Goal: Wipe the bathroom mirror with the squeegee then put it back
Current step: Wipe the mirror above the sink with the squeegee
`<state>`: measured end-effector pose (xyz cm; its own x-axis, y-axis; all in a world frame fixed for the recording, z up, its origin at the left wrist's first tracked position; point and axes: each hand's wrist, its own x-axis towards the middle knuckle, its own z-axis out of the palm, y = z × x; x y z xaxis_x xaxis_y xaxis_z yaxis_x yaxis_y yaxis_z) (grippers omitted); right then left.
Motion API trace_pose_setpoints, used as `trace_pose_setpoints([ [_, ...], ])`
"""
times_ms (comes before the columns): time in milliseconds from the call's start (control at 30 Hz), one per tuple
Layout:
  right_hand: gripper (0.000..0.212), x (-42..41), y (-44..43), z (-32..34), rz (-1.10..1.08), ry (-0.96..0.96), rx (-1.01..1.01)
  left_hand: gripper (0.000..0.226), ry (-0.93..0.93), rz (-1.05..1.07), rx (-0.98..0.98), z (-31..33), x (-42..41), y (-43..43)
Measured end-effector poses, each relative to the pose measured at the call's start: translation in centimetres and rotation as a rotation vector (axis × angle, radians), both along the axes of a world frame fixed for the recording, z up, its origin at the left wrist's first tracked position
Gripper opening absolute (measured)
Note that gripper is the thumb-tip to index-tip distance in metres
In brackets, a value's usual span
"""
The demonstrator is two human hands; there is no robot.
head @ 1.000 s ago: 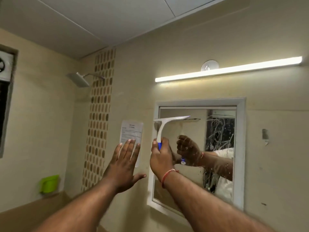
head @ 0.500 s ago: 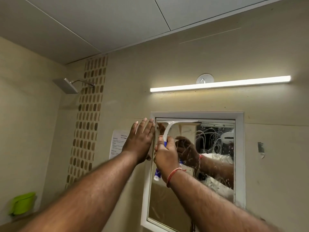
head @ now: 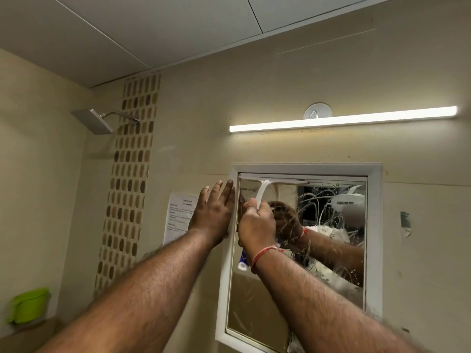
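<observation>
The right hand (head: pixel 257 225) is wrapped tight around the handle of the squeegee (head: pixel 265 189), fingers curled shut on it. The white neck of the squeegee comes out of the top of the fist, toward 12 o'clock, and curves up to the long flat blade. The blade lies across the very top of the mirror (head: pixel 254 301), just under the white frame (head: pixel 374 225), and sticks out from the fist toward 3 o'clock. The blue and white end of the handle pokes out under the fist, at about 7 o'clock, next to a red thread on the wrist.

The left hand (head: pixel 214 212) is open and flat, fingers together and pointing up. It sits at 9 o'clock from the right hand, with its fingertips at the left side of the frame.

White soapy streaks cover the right part of the mirror, at 3 o'clock from the fist.
</observation>
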<state>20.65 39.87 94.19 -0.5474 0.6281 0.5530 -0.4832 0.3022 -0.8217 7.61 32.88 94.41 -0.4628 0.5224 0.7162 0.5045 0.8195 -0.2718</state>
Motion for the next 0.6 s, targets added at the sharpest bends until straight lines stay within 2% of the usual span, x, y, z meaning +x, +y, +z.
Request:
trace_pose_setpoints([
  [333, 0.033, -0.3, 0.4, -0.4, -0.180, -0.074, 0.119, 0.160, -0.011, -0.042, -0.055, -3.2, -1.5, -0.5],
  [600, 0.035, -0.4, 0.1, -1.0, -0.176, -0.071, 0.086, 0.159, -0.016, -0.070, -0.062, -4.7, -0.9, -0.9],
])
